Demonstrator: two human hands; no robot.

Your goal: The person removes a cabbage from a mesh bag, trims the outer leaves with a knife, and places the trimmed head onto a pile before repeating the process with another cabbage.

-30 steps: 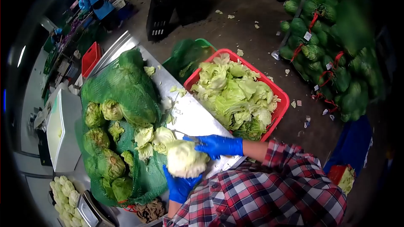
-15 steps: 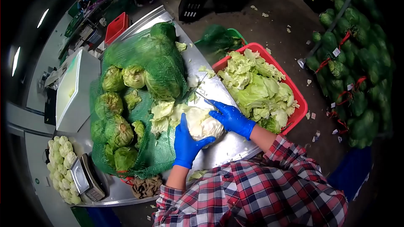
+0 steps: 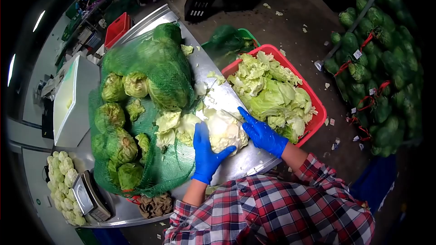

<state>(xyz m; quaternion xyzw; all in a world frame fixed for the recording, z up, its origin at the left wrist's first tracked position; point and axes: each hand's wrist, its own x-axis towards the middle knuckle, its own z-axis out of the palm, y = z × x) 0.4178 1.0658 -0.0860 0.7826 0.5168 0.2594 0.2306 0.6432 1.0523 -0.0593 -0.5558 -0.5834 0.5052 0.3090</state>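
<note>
Head view: pale green trimmed lettuce head (image 3: 225,129) sits at frame centre on the steel table (image 3: 247,161), pinned so it won't roll. Left hand (image 3: 205,152) in blue glove clamps its near side, fingers wrapped on. Right hand (image 3: 262,132), also gloved, closes on a thin knife (image 3: 225,112) laid against the top, likely for trimming. Left of it, green mesh sack (image 3: 150,86) lies open with untrimmed heads. Right, red plastic crate (image 3: 313,104) below the table edge catches loose leaves.
</note>
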